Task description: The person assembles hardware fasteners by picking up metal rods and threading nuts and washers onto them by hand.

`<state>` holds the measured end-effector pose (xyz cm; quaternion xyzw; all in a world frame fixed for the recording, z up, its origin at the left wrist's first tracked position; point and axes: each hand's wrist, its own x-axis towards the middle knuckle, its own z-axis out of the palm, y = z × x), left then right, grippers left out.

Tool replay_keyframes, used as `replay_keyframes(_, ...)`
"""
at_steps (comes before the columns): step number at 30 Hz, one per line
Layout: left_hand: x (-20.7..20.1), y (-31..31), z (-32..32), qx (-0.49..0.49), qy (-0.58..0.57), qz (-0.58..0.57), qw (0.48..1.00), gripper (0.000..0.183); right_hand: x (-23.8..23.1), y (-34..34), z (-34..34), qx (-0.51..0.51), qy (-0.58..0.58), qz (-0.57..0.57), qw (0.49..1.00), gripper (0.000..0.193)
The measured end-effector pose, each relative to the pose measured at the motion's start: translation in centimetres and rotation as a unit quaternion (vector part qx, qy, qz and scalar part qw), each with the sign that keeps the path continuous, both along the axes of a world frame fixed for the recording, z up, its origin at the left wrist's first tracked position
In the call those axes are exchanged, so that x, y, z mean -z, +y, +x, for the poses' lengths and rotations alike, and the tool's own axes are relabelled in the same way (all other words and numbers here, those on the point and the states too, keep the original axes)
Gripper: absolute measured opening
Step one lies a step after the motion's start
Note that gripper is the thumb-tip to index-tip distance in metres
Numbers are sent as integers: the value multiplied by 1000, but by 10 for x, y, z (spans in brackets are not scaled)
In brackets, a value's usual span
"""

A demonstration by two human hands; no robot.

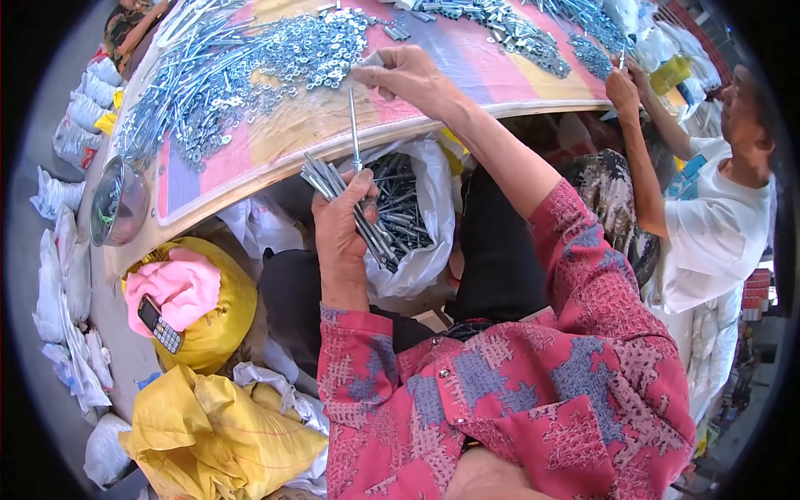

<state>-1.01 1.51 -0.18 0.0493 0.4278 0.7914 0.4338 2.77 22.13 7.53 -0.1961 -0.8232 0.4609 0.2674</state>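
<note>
My left hand (343,221) is closed round a bundle of metal bolts (379,242), which fan out on both sides of the fist. One long bolt (353,125) stands upright from its thumb. Just above this bolt's upper end, my right hand (408,79) is closed in a pinch at the table edge. A small grey piece (372,61) shows at its fingers, but what the fingertips hold is too small to make out. Below the left hand, a white sack (433,187) between my legs holds many dark grey bolts (400,200).
Long rods (179,83) and washers (321,50) are heaped on the striped cloth of the table (275,158). A clear bowl (121,200) stands at its left edge. A phone (158,323) and pink cloth (179,283) lie on a yellow sack (225,312). Another person (717,208) works at right.
</note>
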Motion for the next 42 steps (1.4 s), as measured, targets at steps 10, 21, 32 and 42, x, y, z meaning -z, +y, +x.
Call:
replay_keyframes(10, -6, -9, 1, 27, -3, 5, 1000, 16, -30, -20, 3, -123, -141, 141, 972, 36)
replay_keyframes(21, -9, -13, -13, -56, -58, 79, 994, 13, 30, -97, 8, 136, -26, 352, 926, 21)
replay_keyframes(32, 19, -13, -29, -41, -32, 131, 990, 17, 21, -131, 5, 45, 80, 396, 914, 30)
replay_keyframes(42, 9, -24, -26, -31, 43, 73, 996, 31, 45, -134, -18, 116, -94, 371, 917, 31)
